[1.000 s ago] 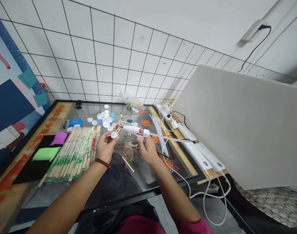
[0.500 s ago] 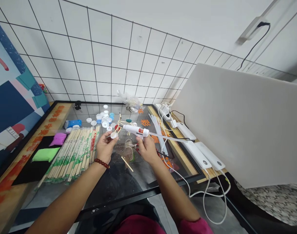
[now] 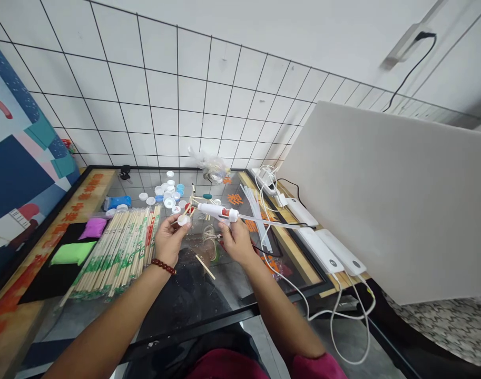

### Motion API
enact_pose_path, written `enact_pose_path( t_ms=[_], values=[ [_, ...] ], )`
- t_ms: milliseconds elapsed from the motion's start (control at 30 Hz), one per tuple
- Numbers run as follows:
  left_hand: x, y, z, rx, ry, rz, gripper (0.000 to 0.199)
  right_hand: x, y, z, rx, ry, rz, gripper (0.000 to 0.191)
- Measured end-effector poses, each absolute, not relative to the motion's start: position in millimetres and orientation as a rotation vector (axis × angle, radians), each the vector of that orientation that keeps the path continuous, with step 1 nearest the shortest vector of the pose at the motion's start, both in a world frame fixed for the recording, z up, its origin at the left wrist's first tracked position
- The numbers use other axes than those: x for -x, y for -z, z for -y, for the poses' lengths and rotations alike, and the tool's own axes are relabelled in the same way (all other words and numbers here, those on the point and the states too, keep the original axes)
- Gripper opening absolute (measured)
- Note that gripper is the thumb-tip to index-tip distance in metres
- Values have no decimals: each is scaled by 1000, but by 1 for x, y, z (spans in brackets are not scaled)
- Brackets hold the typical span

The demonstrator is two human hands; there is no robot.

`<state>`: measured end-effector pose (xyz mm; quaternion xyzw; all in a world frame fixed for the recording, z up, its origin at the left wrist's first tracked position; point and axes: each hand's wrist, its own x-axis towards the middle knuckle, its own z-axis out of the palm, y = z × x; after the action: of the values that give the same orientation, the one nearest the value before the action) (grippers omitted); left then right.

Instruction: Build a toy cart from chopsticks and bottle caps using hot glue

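My left hand [image 3: 169, 239] pinches a white bottle cap [image 3: 183, 220] that has thin wooden sticks [image 3: 190, 204] joined at it. Around the handle of a white glue gun [image 3: 216, 211] my right hand [image 3: 236, 239] is closed, and a long clear glue stick [image 3: 267, 222] sticks out of the gun's back. The gun's nozzle points left and is at the wooden sticks; whether it touches them I cannot tell. A red cap [image 3: 188, 208] lies just behind the sticks.
Wrapped chopsticks [image 3: 117, 252] lie at the left, beside green [image 3: 72, 253] and purple [image 3: 93, 228] clay packs. Several bottle caps [image 3: 169, 202] are scattered behind my left hand. Loose glue sticks [image 3: 258, 216], white power strips [image 3: 319, 250] and cables are at the right.
The view has shifted very slightly. Both hands keep their holds, and the cap, sticks and glue gun stay in nearly the same places.
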<state>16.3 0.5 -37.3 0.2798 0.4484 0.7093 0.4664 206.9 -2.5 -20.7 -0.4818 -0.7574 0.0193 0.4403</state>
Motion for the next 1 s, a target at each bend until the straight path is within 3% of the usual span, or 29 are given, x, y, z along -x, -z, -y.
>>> enact_pose_path(
  t_ms=[267, 767, 1000],
  values=[
    [-14, 36, -3, -580, -1778, -1027, 55, -208, 26, 5, 1194, -54, 1867, 36],
    [-11, 28, 2, -499, -1647, -835, 35, -213, 34, 0, 1137, -159, 1707, 34],
    [-12, 28, 3, -473, -1619, -825, 36, -214, 33, 0, 1140, -173, 1708, 33]
  ],
)
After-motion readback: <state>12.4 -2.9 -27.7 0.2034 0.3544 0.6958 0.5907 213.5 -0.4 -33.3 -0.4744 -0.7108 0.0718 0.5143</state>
